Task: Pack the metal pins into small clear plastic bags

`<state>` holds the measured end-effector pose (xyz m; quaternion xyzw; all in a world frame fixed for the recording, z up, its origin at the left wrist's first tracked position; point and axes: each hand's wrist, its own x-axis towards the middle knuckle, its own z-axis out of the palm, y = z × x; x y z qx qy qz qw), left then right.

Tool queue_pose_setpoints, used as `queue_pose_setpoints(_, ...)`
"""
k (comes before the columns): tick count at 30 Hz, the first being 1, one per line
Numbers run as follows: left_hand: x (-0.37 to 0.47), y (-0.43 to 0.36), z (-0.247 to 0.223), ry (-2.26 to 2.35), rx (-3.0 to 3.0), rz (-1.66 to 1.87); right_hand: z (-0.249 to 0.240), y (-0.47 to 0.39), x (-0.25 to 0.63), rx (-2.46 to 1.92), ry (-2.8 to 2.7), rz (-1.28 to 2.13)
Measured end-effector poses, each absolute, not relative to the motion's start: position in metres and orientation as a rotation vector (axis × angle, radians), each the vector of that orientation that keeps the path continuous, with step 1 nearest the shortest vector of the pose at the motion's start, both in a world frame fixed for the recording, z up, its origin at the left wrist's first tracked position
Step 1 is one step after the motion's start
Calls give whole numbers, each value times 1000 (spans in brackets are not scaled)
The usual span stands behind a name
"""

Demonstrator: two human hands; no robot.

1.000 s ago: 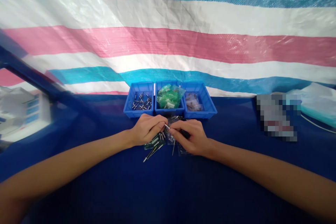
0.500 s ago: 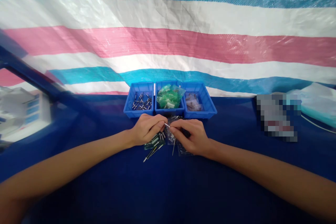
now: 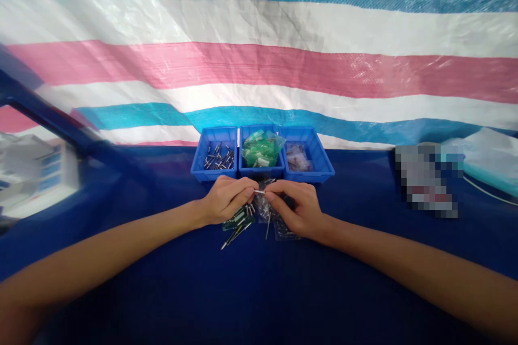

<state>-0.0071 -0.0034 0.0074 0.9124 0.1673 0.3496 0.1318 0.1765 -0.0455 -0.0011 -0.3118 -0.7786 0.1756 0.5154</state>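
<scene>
A small, thin, whitish rod [image 3: 259,191] spans the gap between my two hands. My left hand [image 3: 229,199] pinches its left end, and my right hand [image 3: 297,207] pinches the right end between thumb and forefinger. Beneath my left hand, several metal pins lie on a dark green packet [image 3: 238,218], with some longer metal pieces [image 3: 233,237] just in front of it. Clear plastic bags [image 3: 285,230] lie partly hidden under my right hand. A thin metal rod [image 3: 267,225] sticks out toward me between the hands.
Behind my hands stand three blue bins: the left one [image 3: 212,174] holds metal pins, the middle one [image 3: 261,171] green packets, the right one [image 3: 309,176] clear bags. A pixelated object [image 3: 424,180] and a pale blue-white item [image 3: 491,161] are at right, a white box [image 3: 60,172] at left.
My right hand has shifted slightly right, and the gap between my fingertips is a little wider. The whitish rod now lies more level.
</scene>
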Motion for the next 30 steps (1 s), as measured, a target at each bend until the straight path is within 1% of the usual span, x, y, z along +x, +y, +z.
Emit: queue_pose_setpoints(30,-6,-4,8,486,2579,1006,-2,-45,176,-746,-1907,421)
